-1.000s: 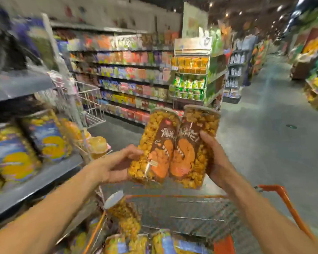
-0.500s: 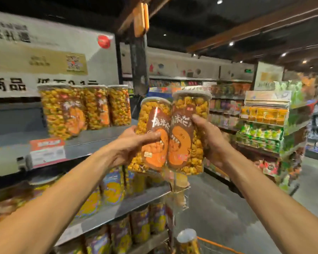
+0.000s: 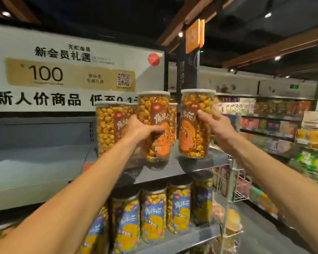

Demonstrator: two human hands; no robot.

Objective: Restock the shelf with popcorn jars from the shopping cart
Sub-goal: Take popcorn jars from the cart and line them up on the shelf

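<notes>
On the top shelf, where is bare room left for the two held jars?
Bare top shelf runs along the front edge, under both held jars, and at the right end. Behind is crowded by orange-label jars. The blue-label row below is packed.

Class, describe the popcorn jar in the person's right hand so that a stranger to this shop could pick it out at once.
Find the big white banner reading 100; below its right end runs the grey top shelf. At the shelf's right corner stands the orange-labelled popcorn jar gripped by the right hand. Unlike its look-alike neighbours, it is the rightmost, nearest the aisle.
</notes>
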